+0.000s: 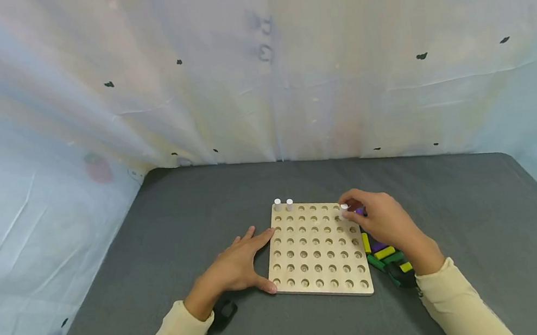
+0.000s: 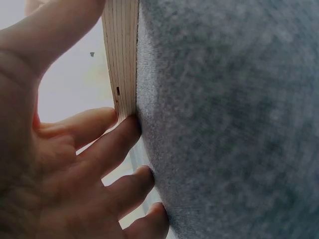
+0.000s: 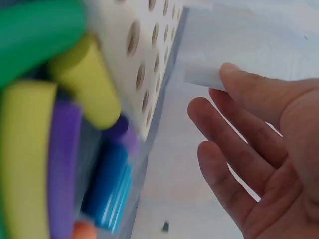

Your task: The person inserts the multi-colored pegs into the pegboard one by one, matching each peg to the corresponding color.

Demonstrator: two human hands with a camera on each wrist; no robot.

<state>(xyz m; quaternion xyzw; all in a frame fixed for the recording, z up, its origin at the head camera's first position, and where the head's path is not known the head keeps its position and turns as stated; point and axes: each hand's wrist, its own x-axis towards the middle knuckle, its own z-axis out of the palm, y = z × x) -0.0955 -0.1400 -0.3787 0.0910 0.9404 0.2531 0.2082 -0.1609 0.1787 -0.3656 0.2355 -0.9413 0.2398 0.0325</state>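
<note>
A pale wooden board [image 1: 309, 248] with rows of round holes lies on the grey table. Two white pegs [image 1: 278, 204] stand side by side at its far left corner. My left hand [image 1: 233, 266] rests against the board's left edge, thumb at the near corner and fingers spread straight; the wrist view shows fingertips on the layered plywood side [image 2: 122, 55]. Between thumb and forefinger, my right hand [image 1: 384, 218] pinches a white peg [image 3: 202, 74] above the board's far right corner. Whether that peg touches a hole cannot be told.
Loose coloured pegs lie right of the board, partly under the right forearm: yellow [image 1: 384, 253], green [image 1: 375, 262], purple [image 3: 64, 169] and blue [image 3: 107, 184]. A pale patterned curtain [image 1: 313, 75] hangs behind the grey table [image 1: 204, 207].
</note>
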